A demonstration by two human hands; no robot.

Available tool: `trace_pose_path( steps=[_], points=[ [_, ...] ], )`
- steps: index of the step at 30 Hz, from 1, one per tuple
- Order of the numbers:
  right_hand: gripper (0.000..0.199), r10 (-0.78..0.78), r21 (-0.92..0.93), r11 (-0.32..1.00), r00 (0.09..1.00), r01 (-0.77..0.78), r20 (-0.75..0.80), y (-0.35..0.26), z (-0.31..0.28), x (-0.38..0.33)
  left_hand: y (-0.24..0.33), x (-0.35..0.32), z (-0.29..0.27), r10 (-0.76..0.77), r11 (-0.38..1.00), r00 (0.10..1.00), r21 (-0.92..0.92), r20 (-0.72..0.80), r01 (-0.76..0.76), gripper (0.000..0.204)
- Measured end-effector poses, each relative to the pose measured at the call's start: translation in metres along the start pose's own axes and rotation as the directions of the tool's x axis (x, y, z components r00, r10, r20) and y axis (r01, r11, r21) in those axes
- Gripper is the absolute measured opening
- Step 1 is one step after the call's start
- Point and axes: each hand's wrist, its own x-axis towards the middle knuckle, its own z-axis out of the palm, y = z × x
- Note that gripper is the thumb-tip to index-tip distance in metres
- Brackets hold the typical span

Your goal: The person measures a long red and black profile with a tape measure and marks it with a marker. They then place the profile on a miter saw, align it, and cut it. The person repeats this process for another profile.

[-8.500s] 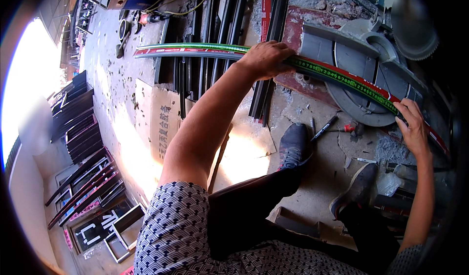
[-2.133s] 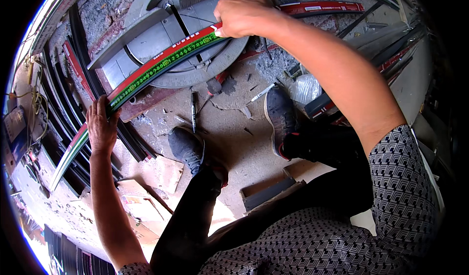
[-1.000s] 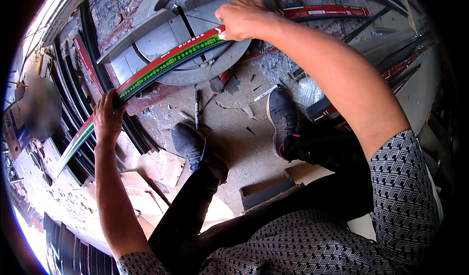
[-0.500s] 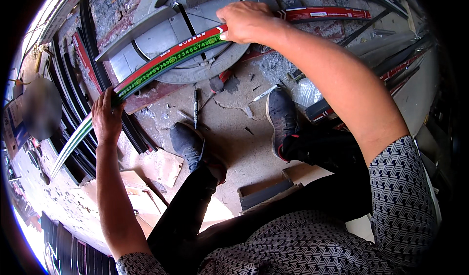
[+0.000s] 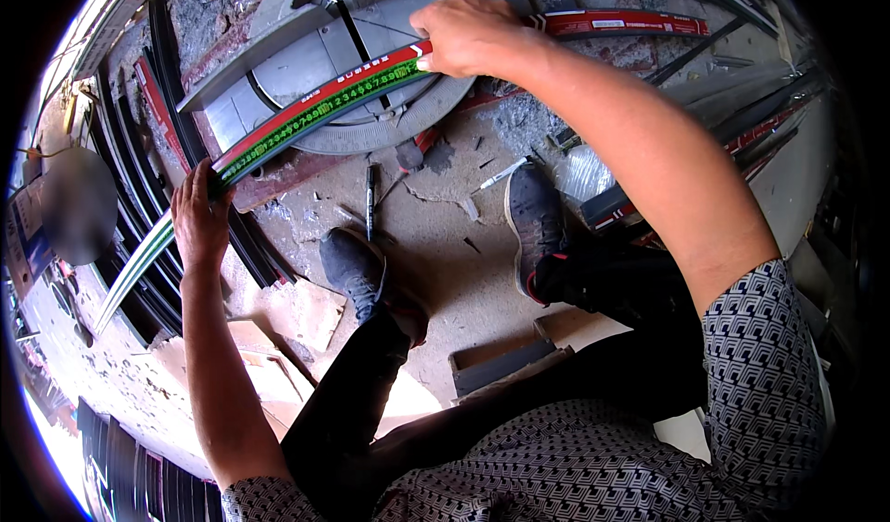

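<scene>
At left, the person's left hand [image 5: 199, 218] clasps a long, narrow, glossy red-and-green strip [image 5: 320, 107], fingers curled over it. The strip crosses a round-based, grey metal saw table [image 5: 301, 61]; whether they touch is hard to tell. Further right, the right hand [image 5: 473, 40] pinches it, thumb at the near edge. Probably light, slick and springy, it suits a wide two-handed hold.
</scene>
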Motion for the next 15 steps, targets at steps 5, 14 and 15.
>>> trace_pose_path(
  steps=[5,14,15],
  points=[
    [0.038,-0.015,-0.016,1.000,1.000,0.015,0.006,0.004,-0.001,0.001,0.006,0.005,-0.008,-0.034,0.998,0.998,-0.042,0.045,0.036,0.059],
    [0.036,-0.003,-0.017,1.000,1.000,0.003,0.017,0.001,0.000,0.002,0.025,0.005,-0.010,-0.076,0.995,0.997,-0.061,-0.012,0.075,0.070],
    [0.036,-0.005,-0.020,1.000,1.000,0.005,0.009,0.002,0.000,0.002,0.038,0.007,-0.010,-0.054,0.996,0.995,-0.071,-0.080,0.048,0.073]
  ],
)
